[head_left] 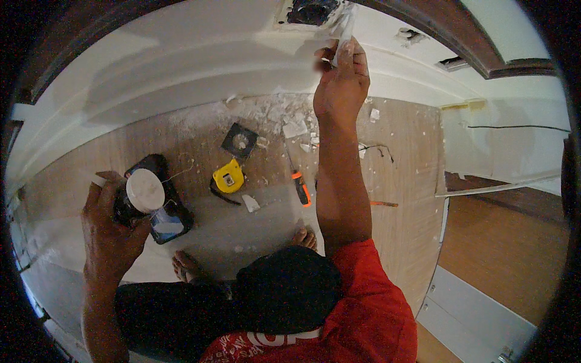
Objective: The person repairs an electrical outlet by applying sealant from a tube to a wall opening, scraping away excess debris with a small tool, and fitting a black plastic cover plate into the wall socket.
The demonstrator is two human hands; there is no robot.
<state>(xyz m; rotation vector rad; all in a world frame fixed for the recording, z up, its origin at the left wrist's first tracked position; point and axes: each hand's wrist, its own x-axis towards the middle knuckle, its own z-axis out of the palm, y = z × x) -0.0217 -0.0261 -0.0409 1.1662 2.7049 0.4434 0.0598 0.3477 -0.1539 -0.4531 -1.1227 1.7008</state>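
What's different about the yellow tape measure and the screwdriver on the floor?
The tape measure is chunky and compact, while the screwdriver is long and thin. The tape measure is mostly yellow, but the screwdriver has an orange and black handle. Both are lying on the floor.

Counted one left hand (117, 222) and one right hand (344, 77), two feet (304, 238) and three wall openings (310, 12). Tallied one whitish strip (347, 27), one round white piece (146, 190), one yellow tape measure (228, 178), one orange-and-black screwdriver (301, 190) and one dark square plate (233, 143). Found too many pale fragments (295, 127) to number.
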